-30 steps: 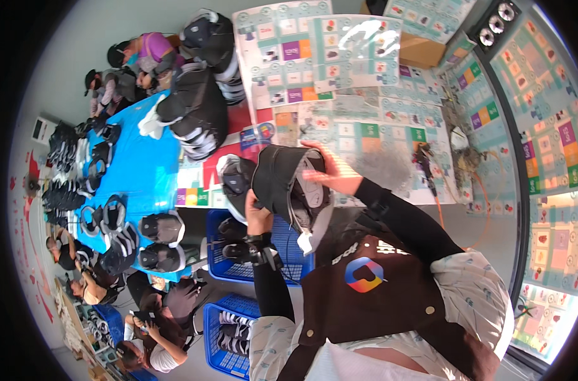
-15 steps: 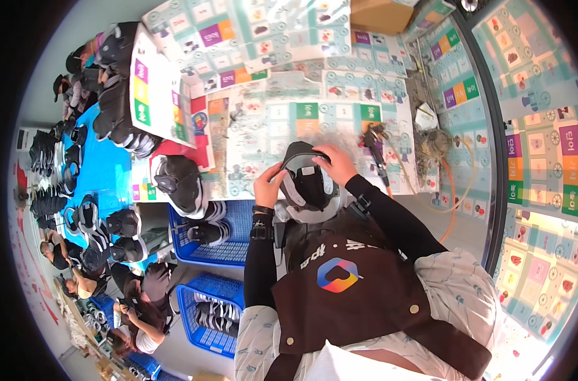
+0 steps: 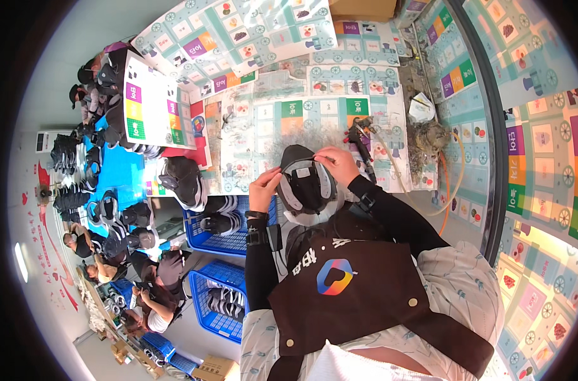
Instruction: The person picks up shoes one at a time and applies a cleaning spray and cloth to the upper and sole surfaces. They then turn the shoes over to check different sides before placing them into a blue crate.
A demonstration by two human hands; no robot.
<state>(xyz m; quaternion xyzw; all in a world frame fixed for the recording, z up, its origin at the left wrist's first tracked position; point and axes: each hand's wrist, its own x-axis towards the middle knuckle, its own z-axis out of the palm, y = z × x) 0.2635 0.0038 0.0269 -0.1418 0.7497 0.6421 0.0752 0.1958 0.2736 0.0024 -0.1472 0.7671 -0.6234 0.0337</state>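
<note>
Both hands on one shoe upper point(image 3: 306, 184), black with grey lining, held just above the near edge of the table point(image 3: 263, 127), roughly frame centre.

Left hand point(image 3: 263, 190) at 9 o'clock of the upper: fingers curled shut on its side edge, thumb on top. Black wrist strap below it at 6 o'clock.

Right hand point(image 3: 338, 164) at 2 o'clock of the upper: fingers pinched closed on the top rim, looks like a thin cord or lace end between them, too small to confirm.

Upper's open side faces the camera, tilted; the lining is visible inside.

Surroundings:
- Table is covered in printed sheets with coloured squares.
- Small handheld tool point(image 3: 359, 136) with a hose lies on the table at 1 o'clock of the right hand, just beside it, not touching.
- Tangle of thread scraps point(image 3: 428, 136) further out at 3 o'clock from the tool.
- Blue crate point(image 3: 229, 238) with dark shoe parts at 8 o'clock of the left hand, below table level; second blue crate point(image 3: 216, 301) at 7 o'clock, lower.
- Another dark upper point(image 3: 181, 178) sits at the table's edge, 9 o'clock, well apart from the hands.
- Brown apron point(image 3: 340, 298) fills 6 o'clock.
- Other people point(image 3: 149, 279) seated at far 8 o'clock.
</note>
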